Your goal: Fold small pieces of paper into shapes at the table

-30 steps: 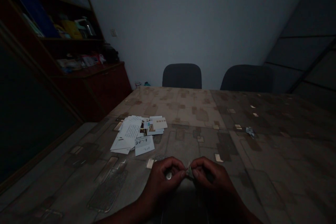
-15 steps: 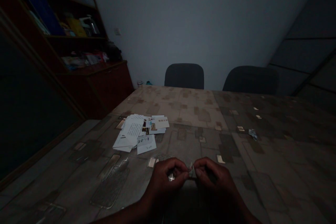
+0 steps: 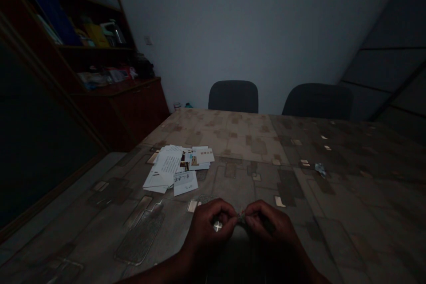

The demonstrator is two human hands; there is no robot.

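Near the front of the table, my left hand and my right hand face each other, thumbs and forefingers pinched. Between the two pinches is a small, pale, crumpled-looking piece; the dim light and the fingers hide what kind of thing it is. Both hands grip it from opposite sides, just above the patterned tablecloth. Beyond my left hand lies a loose pile of printed cards and papers, overlapping one another.
A small crumpled silvery scrap lies on the table to the right. Two dark chairs stand at the far edge. On the left is a red-brown cabinet with filled shelves. A pale wall rises behind.
My hands have drawn slightly closer together, and the small piece between the fingertips shows less and sits lower. The papers and the silvery scrap have not moved.
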